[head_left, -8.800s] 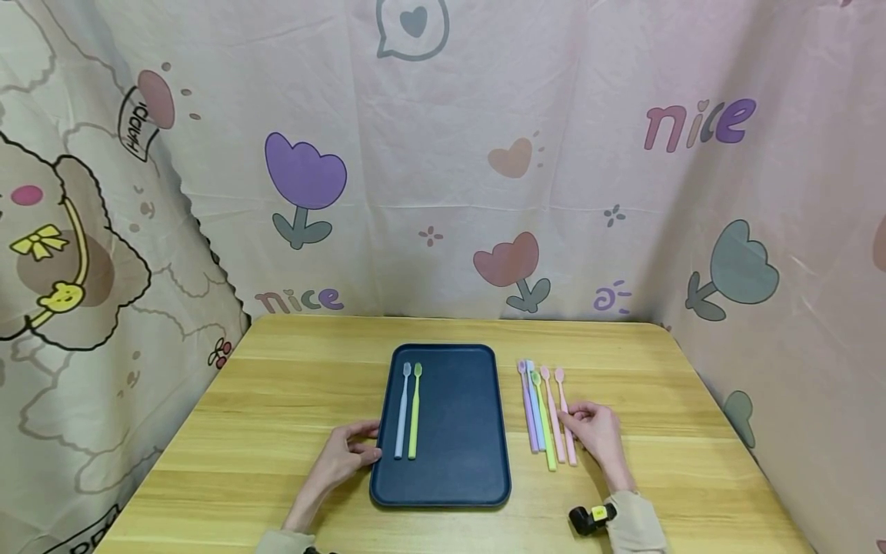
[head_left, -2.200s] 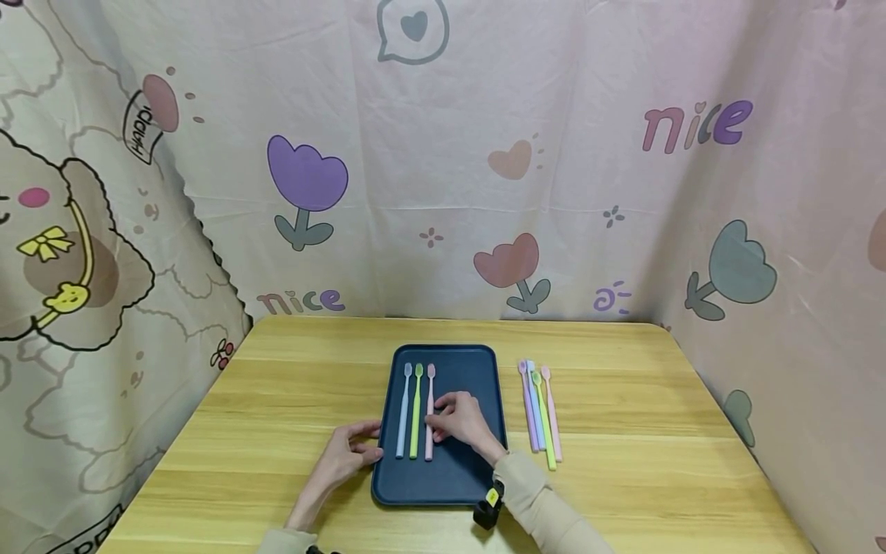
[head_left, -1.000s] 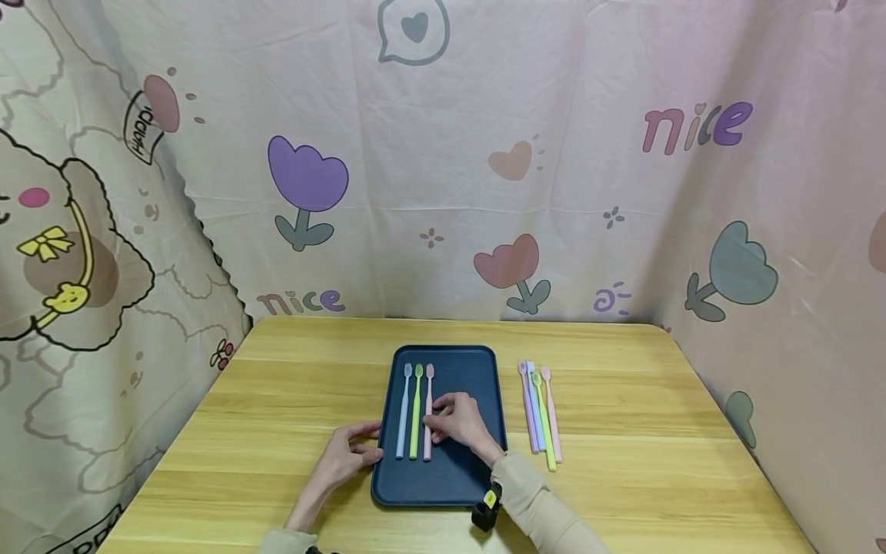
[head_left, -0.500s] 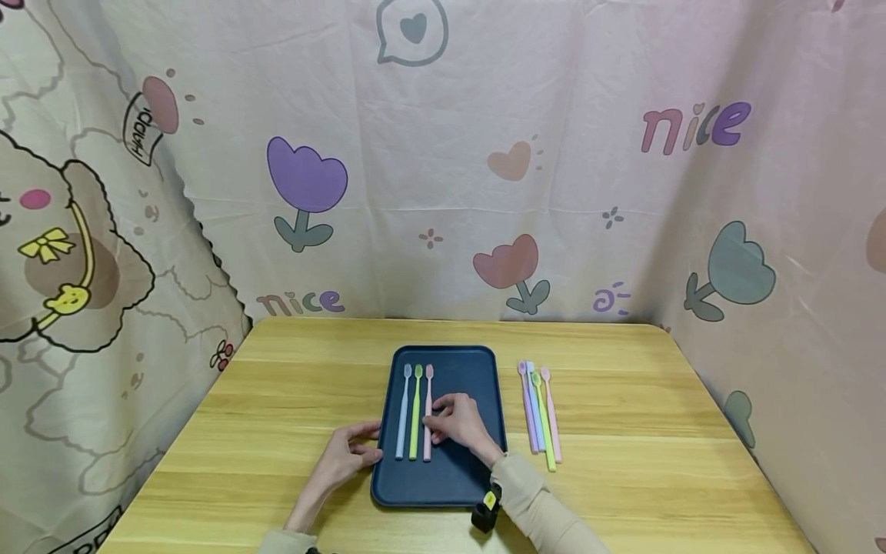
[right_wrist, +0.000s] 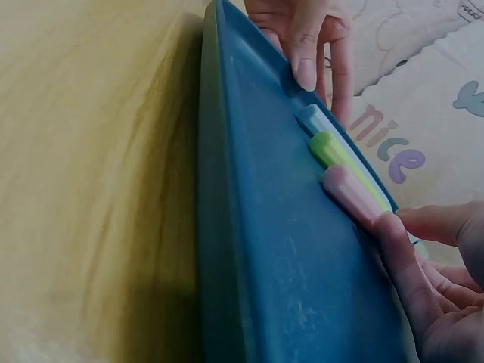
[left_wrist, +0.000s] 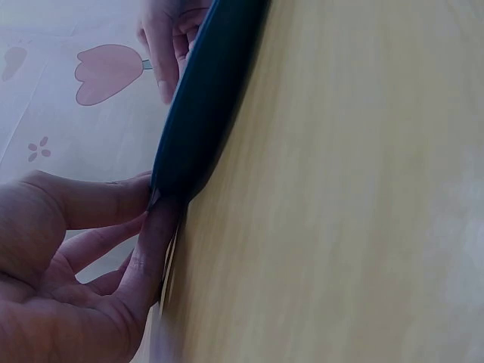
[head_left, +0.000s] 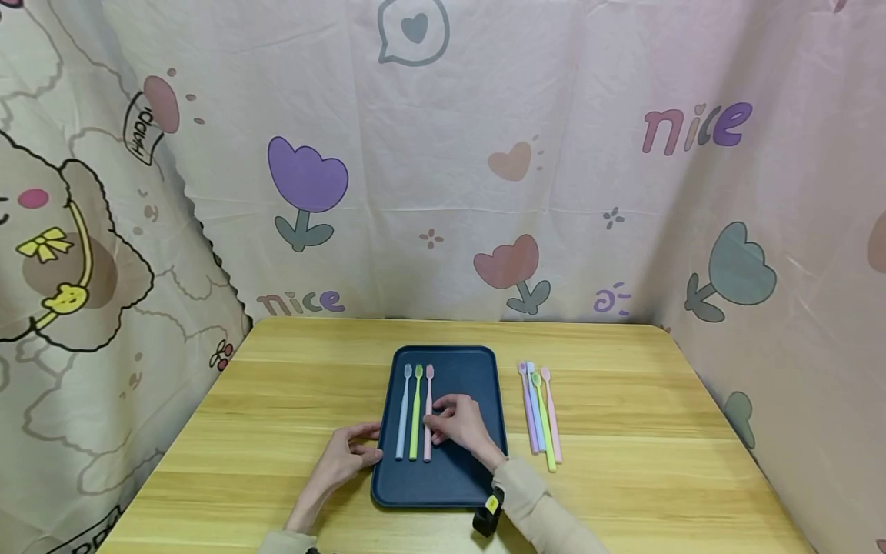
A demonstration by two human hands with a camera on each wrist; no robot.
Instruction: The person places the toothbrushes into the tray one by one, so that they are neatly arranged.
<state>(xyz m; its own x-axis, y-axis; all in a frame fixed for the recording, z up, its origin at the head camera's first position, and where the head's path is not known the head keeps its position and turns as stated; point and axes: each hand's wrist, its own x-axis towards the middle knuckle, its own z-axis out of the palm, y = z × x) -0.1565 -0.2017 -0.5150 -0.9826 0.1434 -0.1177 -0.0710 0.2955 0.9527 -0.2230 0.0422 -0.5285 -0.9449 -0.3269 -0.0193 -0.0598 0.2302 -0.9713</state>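
Note:
A dark blue tray (head_left: 464, 469) lies on the table, with a blue toothbrush (head_left: 403, 415), a green toothbrush (head_left: 415, 419) and a pink toothbrush (head_left: 429, 385) side by side on its left half. My right hand (head_left: 462, 425) pinches the pink toothbrush's handle between thumb and fingers; the right wrist view shows the handle end (right_wrist: 349, 190) flat on the tray. At the tray's left rim, my left hand (head_left: 346, 454) grips the edge; in the left wrist view its thumb and a finger meet around the tray's side (left_wrist: 193, 128).
Right of the tray, several more toothbrushes lie on the wooden table (head_left: 637, 400): a purple one (head_left: 528, 412), a blue one, a green one (head_left: 545, 431) and a pink one (head_left: 552, 419). A printed cloth (head_left: 415, 154) hangs behind the table.
Since the oldest frame, my right hand has brought the pink toothbrush from the right-hand group onto the tray, beside the green one. It then shifted slightly left. My left hand has stayed at the rim.

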